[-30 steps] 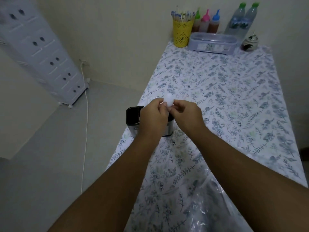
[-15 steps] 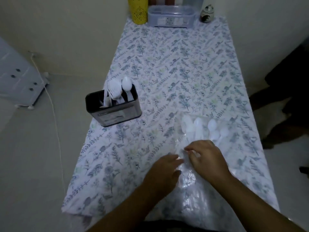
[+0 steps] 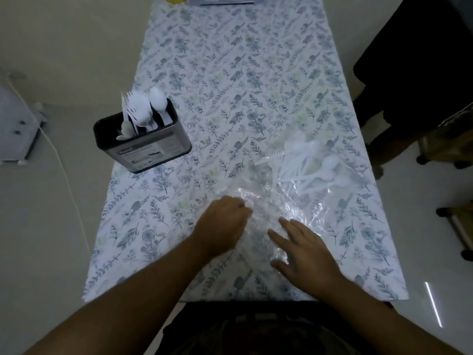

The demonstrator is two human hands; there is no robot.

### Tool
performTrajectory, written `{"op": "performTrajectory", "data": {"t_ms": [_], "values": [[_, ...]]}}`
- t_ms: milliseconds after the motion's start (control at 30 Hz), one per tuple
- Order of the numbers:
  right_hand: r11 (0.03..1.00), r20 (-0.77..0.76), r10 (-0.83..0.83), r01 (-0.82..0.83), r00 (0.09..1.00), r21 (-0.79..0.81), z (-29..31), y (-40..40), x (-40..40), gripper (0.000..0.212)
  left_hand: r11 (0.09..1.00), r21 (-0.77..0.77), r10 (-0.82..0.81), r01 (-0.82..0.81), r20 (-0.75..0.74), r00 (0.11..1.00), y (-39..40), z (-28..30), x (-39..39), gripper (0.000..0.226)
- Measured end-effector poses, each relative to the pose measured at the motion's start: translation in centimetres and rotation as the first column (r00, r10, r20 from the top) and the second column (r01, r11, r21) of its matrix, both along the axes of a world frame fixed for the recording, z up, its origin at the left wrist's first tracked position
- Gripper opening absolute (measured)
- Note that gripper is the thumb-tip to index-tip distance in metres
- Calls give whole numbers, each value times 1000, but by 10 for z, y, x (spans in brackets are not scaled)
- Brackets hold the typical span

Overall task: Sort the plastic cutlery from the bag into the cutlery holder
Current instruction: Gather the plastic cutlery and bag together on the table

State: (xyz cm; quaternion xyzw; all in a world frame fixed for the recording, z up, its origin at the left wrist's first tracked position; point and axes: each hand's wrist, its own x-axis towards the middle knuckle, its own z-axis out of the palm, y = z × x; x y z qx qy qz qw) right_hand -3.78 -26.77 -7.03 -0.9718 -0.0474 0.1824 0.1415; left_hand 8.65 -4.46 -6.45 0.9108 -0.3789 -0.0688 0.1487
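From the head view, our left hand (image 3: 222,222) is curled, its grip pinched together on the clear crinkled plastic bag (image 3: 289,201); our right hand (image 3: 305,254) lies flat on it, fingers apart. Ahead and right of that grip, the white plastic spoons and forks (image 3: 311,162) blur inside the film. The black rectangular cutlery holder (image 3: 143,139) stands far left on the floral-clothed counter (image 3: 230,73). Since half a second ago, both hands have drawn back toward us.

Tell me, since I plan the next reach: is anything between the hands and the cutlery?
Yes: the clear bag covers the cutlery. The left hand and right hand rest on its near end.
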Motion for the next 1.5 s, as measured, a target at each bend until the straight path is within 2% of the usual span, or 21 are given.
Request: {"op": "performTrajectory", "data": {"t_ms": [33,100,200,267,333,433,533,667,767,833,967,1167,1233,1333,1500], "values": [[1000,-7,-22,22,1000,-18,-1,4,0,71,999,-19,-39,38,-22,999,7,-4,-12,27],[997,0,-53,53,999,-64,-1,16,1,72,1000,9,0,0,-57,998,17,-13,-29,37],[994,8,-67,67,998,-87,5,34,9,72,976,99,206,-196,-104,973,22,-19,-40,54],[997,14,-65,65,998,-40,11,43,19,66,947,109,315,-302,-129,940,29,-17,-47,59],[997,36,-56,54,998,48,15,50,30,54,953,109,295,-284,-100,950,42,-20,-59,57],[992,-39,5,0,999,126,16,60,44,38,969,137,219,-205,-98,971,52,-24,-67,53],[991,-102,59,-46,993,124,15,77,57,31,969,30,245,-243,-144,959,50,-19,-55,51],[997,-191,57,-47,980,56,18,99,76,41,918,-150,293,-367,-365,883,58,-13,-42,49],[997,-201,71,-63,977,45,16,105,83,33,895,-187,324,-406,-353,878,63,-13,-49,49],[995,-226,67,-47,972,91,14,103,85,26,910,-182,303,-373,-323,897,66,-13,-54,52],[980,-283,48,10,958,199,14,91,90,31,979,-86,165,-183,-179,970,66,-14,-56,58],[953,-261,-8,86,965,290,19,79,91,32,994,86,73,-63,-124,990,64,-8,-53,55],[955,-249,-20,93,968,283,20,80,92,34,993,118,31,-21,-80,996,61,-7,-54,56],[969,-241,-11,69,970,236,17,84,94,37,995,86,51,-39,-136,989,55,-6,-56,60],[987,-227,70,-34,971,158,15,87,98,40,990,139,56,-35,-152,987,56,-9,-59,63]]}}
